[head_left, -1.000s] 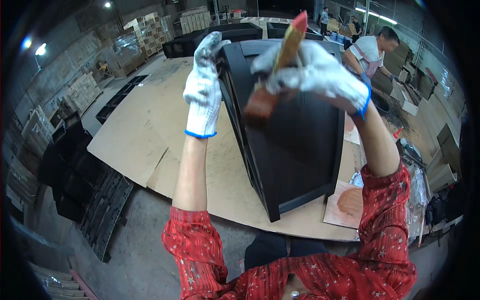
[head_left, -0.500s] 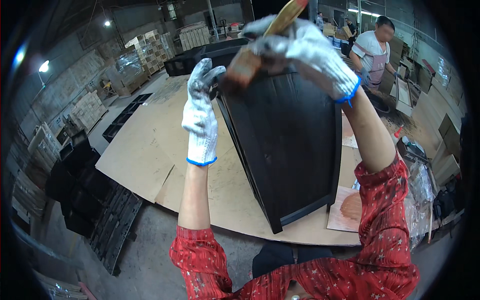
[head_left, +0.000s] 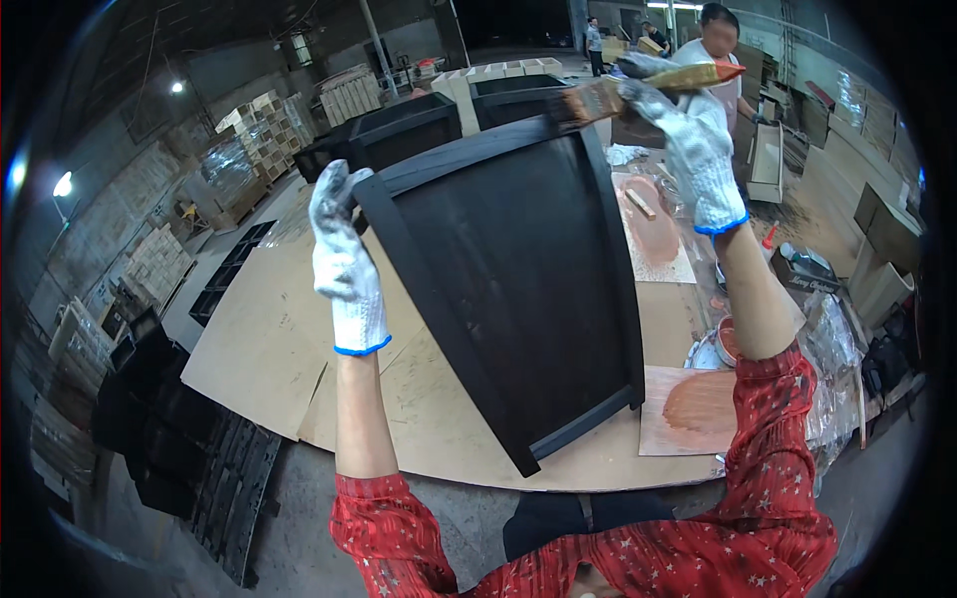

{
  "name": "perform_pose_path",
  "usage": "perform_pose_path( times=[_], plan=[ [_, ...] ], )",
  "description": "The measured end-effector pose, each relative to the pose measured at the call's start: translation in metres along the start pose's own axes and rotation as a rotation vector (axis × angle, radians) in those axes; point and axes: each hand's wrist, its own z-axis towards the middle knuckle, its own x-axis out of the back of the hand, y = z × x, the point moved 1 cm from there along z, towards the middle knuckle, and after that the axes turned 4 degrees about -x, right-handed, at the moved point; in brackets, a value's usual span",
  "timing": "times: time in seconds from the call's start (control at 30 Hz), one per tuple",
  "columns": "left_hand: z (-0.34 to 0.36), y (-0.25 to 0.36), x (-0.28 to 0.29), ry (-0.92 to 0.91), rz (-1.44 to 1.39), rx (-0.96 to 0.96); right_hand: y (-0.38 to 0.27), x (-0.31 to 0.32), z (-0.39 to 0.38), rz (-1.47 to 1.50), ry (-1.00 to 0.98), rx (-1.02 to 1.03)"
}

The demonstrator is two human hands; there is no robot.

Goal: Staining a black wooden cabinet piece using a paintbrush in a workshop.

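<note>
A black tapered wooden box [head_left: 508,289] stands tilted on the cardboard-covered table in front of me, one panelled side facing me. My left hand [head_left: 341,234], in a white glove with dark-stained fingers, grips the box at its upper left corner; the fingertips are partly hidden behind the edge. In my gloved right hand [head_left: 693,140] is a wide paintbrush [head_left: 588,103], held by its yellow, red-ended handle. Its dark-stained bristles point left and meet the top edge of the box near the upper right corner.
More black boxes [head_left: 409,130] stand at the table's far side. Stained boards [head_left: 688,414] and a small red-rimmed pot [head_left: 729,339] lie to the right. Dark boxes sit on a black pallet [head_left: 234,468] at left. A co-worker [head_left: 720,65] stands at far right.
The brush has swung from the box's upper left corner to its upper right. The box has turned and leaned, and my left hand has shifted slightly left and down with its corner.
</note>
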Motion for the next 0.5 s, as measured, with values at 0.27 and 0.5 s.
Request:
perform_pose_path(
  times=[0.27, 0.5],
  plan=[
    [0.002, 0.009, 0.005, -0.077, 0.084, -0.062, -0.083, -0.017, 0.013, 0.823, -0.049, -0.161],
    [0.001, 0.005, 0.015, -0.068, 0.179, 0.011, -0.025, 0.003, -0.001, 0.963, -0.004, -0.624]
  ],
)
